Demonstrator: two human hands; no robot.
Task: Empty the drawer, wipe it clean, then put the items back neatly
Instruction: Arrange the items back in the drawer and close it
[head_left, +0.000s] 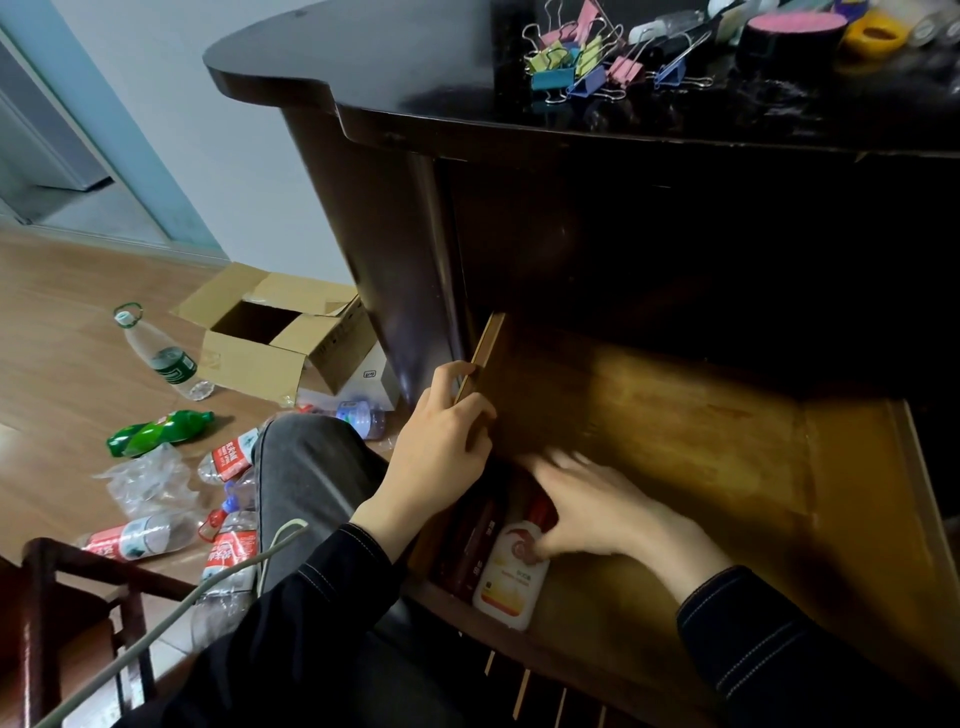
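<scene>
Tucking the bottle into the drawer's near-left corner

My left hand (441, 447) grips the drawer (727, 467) side, steadying it; my blurred right hand (587, 509), fingers curled, nudges the white bottle (511, 577) against the dark boxes (467, 545).

I see a warm amber-brown drawer (701, 467) under a glossy black table (415, 67). In it lies a white bottle (511, 577) with a red-and-yellow label beside dark red packs (470, 545). Pink, blue and yellow-green binder clips (587, 57) sit above.

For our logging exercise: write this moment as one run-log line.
drawer: open, mostly bare | left hand: on drawer side | right hand: blurred, at white bottle | binder clips: on desktop
</scene>
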